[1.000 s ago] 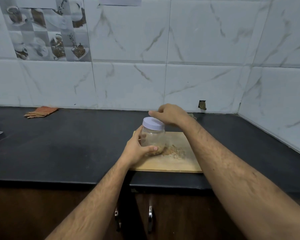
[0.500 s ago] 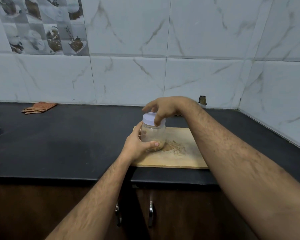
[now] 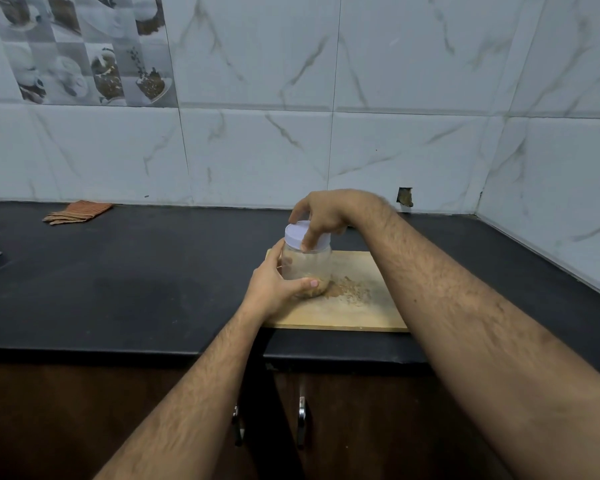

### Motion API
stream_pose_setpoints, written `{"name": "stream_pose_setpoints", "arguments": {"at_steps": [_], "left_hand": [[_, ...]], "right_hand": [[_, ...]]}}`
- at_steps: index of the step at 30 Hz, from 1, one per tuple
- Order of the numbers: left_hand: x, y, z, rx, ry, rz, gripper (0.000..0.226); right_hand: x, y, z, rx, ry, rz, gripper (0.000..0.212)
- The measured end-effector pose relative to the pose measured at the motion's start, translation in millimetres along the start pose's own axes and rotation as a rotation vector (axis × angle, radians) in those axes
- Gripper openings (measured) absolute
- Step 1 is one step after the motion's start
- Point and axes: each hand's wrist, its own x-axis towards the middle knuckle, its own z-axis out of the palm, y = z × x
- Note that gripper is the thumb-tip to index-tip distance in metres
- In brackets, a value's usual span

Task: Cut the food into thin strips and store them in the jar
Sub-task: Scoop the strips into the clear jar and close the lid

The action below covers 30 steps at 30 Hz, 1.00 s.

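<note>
white marble wall tiles (image 3: 395, 150) | black countertop (image 3: 118, 289) | brown cabinets (image 3: 84, 410)

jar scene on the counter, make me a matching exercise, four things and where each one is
Things:
1. lid
2. left hand
3. crumbs
4. folded cloth

Places:
A. far back left on the counter
B. loose on the cutting board, right of the jar
C. on top of the jar
D. wrapped round the jar's side

Pairs: 1-C, 2-D, 3-B, 4-A
</note>
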Motion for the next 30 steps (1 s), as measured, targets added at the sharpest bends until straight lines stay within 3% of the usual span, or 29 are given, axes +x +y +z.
{"name": "stream_pose_setpoints", "arguments": {"at_steps": [7, 11, 14, 17, 20, 24, 26, 30], "left_hand": [[0.3, -0.6, -1.4, -0.013, -0.002, -0.007, 0.1], [0.8, -1.1, -2.9, -0.011, -0.029, -0.018, 0.105], [-0.2, -0.5, -2.0, -0.013, -0.024, -0.015, 0.105], [-0.8, 0.5, -1.4, -0.018, -0.022, -0.016, 0.109], [-0.9, 0.4, -0.9, -0.021, -0.02, -0.023, 0.106], [-1.3, 1.4, -0.3, 0.008, -0.019, -0.006, 0.107], [-1.2, 1.0, -0.3, 0.008, -0.016, -0.005, 0.107], [-1.0, -0.1, 0.2, -0.019, 0.003, -0.005, 0.101]], "right_hand": [[-0.1, -11.5, 1.9, -0.229, 0.125, 0.137, 0.057], [-3.5, 1.0, -6.3, -0.203, 0.031, 0.146, 0.077], [-4.5, 6.0, -5.8, -0.09, -0.061, 0.03, 0.095], [-1.3, 6.4, 1.0, -0.038, -0.035, -0.035, 0.077], [3.1, 4.6, 6.9, -0.088, 0.053, 0.037, 0.064], [2.8, -4.3, 20.2, -0.252, 0.113, 0.185, 0.087], [0.6, -4.8, 17.7, -0.158, 0.068, 0.153, 0.094], [-4.3, 0.9, 2.6, -0.037, -0.002, -0.019, 0.082]]}}
